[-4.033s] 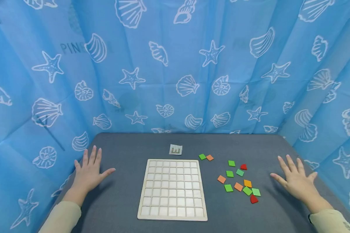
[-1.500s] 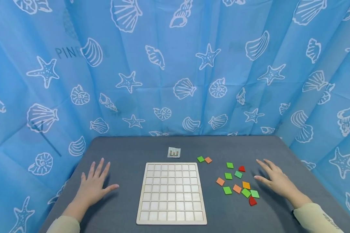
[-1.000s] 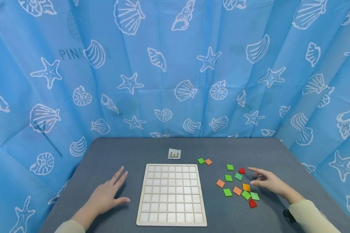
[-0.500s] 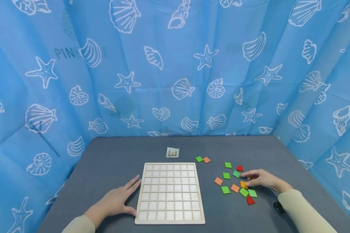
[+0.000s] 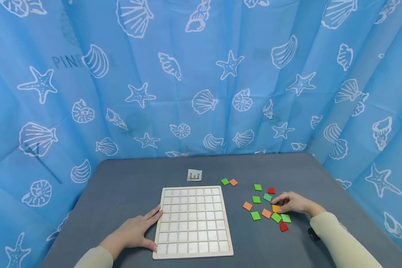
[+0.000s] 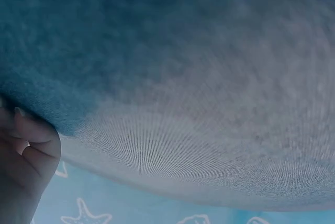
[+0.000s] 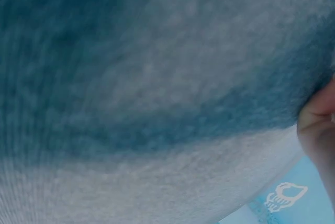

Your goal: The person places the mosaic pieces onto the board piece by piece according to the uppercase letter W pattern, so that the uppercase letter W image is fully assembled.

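A pale wooden grid board [image 5: 193, 257] lies flat on the table; its square cells show no coloured tile. My left hand [image 5: 134, 230] rests at the board's left edge, fingertips on the upper side and thumb near the lower corner. To the right, my right hand [image 5: 295, 203] has its thumb and index finger at opposite sides of an orange tile [image 5: 275, 207], pinching it on the table. Around it lie a teal-green tile [image 5: 267, 197], a green tile [image 5: 276, 217], a light green tile [image 5: 286, 218] and a red rounded tile [image 5: 283, 226]. Both wrist views show mostly blurred cloth.
A small card [image 5: 194, 175] with a printed pattern lies behind the board. More tiles are scattered right of the board, among them a salmon tile [image 5: 247, 206] and another red tile [image 5: 271, 190]. A blue shell-print curtain [image 5: 201, 123] surrounds the grey table [image 5: 147, 171].
From spread above the table, both hands have come inward and down. The left hand has reached the board's edge; the right has moved left to the orange tile and closed on it.
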The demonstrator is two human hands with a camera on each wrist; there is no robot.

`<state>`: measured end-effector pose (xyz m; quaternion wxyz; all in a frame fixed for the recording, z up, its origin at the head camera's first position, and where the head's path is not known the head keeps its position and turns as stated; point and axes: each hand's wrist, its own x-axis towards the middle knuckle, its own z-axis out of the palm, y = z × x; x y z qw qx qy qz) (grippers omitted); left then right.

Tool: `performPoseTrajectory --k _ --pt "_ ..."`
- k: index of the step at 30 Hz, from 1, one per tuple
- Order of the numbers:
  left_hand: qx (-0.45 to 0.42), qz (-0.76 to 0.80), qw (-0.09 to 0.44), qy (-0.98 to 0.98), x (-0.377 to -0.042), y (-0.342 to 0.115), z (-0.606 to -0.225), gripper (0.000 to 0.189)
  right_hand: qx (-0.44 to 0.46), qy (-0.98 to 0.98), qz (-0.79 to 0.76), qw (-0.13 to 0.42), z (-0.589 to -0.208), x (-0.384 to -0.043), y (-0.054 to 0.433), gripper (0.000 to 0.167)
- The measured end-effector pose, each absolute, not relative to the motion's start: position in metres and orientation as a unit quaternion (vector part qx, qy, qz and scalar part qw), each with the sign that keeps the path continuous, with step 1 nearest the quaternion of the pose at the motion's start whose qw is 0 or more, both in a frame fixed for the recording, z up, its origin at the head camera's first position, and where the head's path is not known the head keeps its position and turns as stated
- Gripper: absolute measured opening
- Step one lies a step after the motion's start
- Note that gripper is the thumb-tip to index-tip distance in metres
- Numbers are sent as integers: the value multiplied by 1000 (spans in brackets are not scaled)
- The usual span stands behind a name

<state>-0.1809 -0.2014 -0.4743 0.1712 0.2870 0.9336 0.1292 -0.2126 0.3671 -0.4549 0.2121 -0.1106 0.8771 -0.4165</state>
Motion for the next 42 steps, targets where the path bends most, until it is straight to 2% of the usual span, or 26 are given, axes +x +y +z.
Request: performPoseTrajectory --k 10,19,25,42 --pt "291 122 174 933 -185 -202 -472 109 -113 880 -407 220 -455 -216 365 34" --pt "297 126 166 932 -187 -199 -478 111 -124 879 -406 215 -457 -213 367 22" --pt "294 121 172 932 -186 -199 -479 110 -137 871 -426 203 -460 -210 367 19" --pt "273 120 183 937 -177 -194 -472 109 -80 881 -421 201 -456 -214 361 19"
